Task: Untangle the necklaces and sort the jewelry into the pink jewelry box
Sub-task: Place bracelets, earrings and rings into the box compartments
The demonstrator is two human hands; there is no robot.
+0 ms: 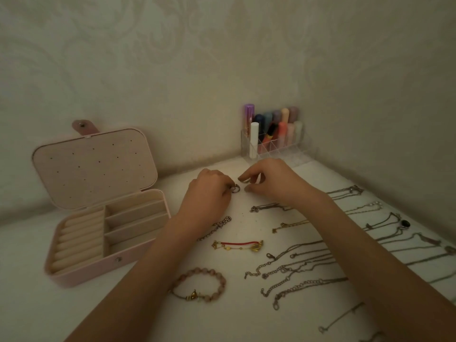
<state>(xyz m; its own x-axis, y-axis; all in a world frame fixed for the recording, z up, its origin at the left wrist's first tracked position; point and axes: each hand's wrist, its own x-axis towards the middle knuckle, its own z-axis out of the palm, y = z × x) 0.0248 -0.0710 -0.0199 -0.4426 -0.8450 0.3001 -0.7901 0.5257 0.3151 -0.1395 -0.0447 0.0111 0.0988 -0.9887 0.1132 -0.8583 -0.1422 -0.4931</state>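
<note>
Dim light, white table (pixel 246 317) set into a wall corner. Left hand (pixel 209 191) curled, its fingers pinching a small ring (pixel 235 188) just off the table. Right hand (pixel 266 180) close beside it, fingers bent toward a second small ring (pixel 244 180); looks pinched between thumb and forefinger, though the blur leaves some doubt.

Pink jewelry box (pixel 81 272) stands open at left, well apart from the hands, lid propped back. Ring rolls at its left side, three divided compartments at right; nothing visible inside.

Necklaces (pixel 308 262) lie in rough parallel rows across the right half of the table, separate rather than knotted as far as can be made out. Nearer the middle: a red cord bracelet (pixel 238 245), a bead bracelet (pixel 199 283), a chain bracelet (pixel 217 228) partly under the left wrist. Clear organizer of cosmetics (pixel 271 134) in the far corner.

Handling, by judgement: rings are light, hard and smooth, apt to slip or roll, so best pinched across the band and pressed between the rolls. Chains are limp and fine and will snag one another if dragged; lift each by the clasp end, let it hang free, then coil it into a compartment. The bead bracelet should take a plain grip around the beads
</note>
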